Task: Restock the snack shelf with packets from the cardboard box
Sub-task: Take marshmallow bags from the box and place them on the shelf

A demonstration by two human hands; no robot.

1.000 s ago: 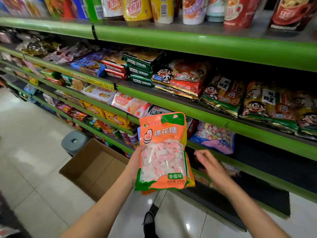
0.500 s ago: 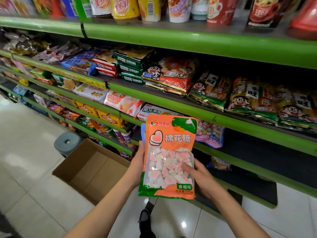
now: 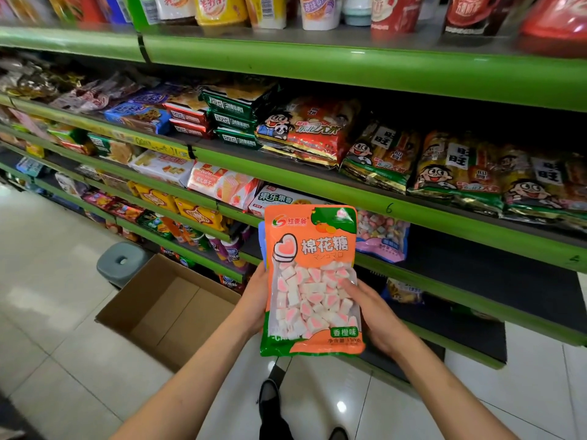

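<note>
Head view, looking down a shop aisle: both hands hold an orange and green plastic packet of pink-and-white marshmallows (image 3: 313, 277) upright in front of the green-edged metal snack shelf (image 3: 413, 214). The left hand (image 3: 257, 300) grips the packet's left edge, its fingers hidden behind the packet. The right hand (image 3: 370, 315) grips the right edge, its thumb lying across the clear window over the marshmallows and its fingers curled behind. A blue edge of something else shows behind the packet at its upper left; I cannot tell what it is.

The packet is in the air, level with the lower shelves and in front of a pink and blue packet of pastel sweets (image 3: 382, 236) that lies on the dark shelf board. To the right of that packet the board is bare.

On the pale tiled floor (image 3: 47, 281) to the lower left stands the open brown cardboard box (image 3: 171, 312), flaps up, its inside showing only bare cardboard. A grey round plastic stool (image 3: 122, 262) stands just beside its far corner. Black shoes (image 3: 270, 395) show below the packet.
</note>
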